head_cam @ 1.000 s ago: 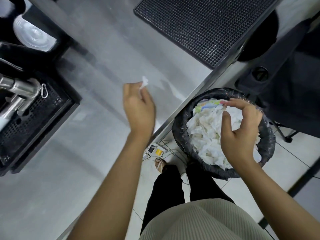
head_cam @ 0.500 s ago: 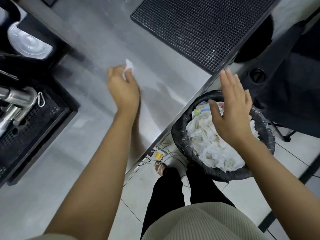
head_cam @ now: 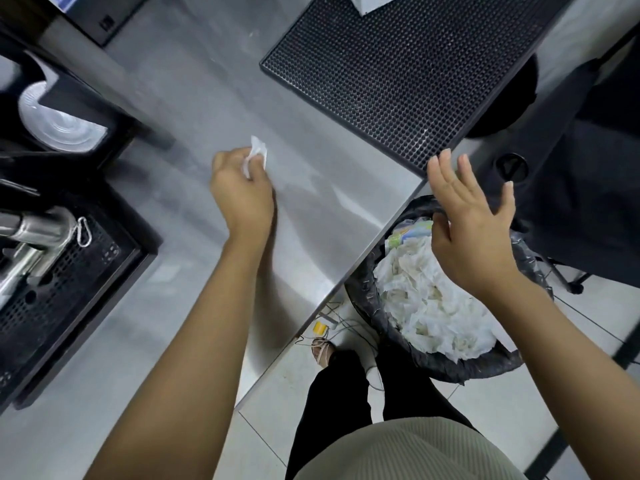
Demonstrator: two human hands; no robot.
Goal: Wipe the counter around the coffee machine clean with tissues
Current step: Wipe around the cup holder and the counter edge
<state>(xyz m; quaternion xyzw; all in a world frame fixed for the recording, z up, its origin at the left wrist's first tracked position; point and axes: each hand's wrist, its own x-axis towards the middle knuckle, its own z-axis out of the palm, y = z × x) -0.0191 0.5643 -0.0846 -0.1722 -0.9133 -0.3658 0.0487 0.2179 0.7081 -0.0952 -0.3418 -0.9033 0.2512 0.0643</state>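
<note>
My left hand [head_cam: 242, 195] is closed on a small crumpled white tissue [head_cam: 257, 154] and rests on the steel counter [head_cam: 311, 209], to the right of the black coffee machine [head_cam: 59, 244]. My right hand [head_cam: 467, 230] hovers with fingers spread and nothing in it, above the black-lined bin [head_cam: 377, 317], which is full of used white tissues [head_cam: 429, 299]. The bin stands on the floor just past the counter's edge.
A black rubber bar mat [head_cam: 398, 71] lies at the counter's back right corner. The coffee machine's drip tray and steel portafilter [head_cam: 38, 233] sit at the left. A clear plastic lid [head_cam: 59, 129] shows at upper left. Cables and a yellow plug [head_cam: 320, 328] lie on the floor.
My right hand lifted out of the bin and spread its fingers. My left hand slid with the tissue away from the counter's edge, further onto the counter.
</note>
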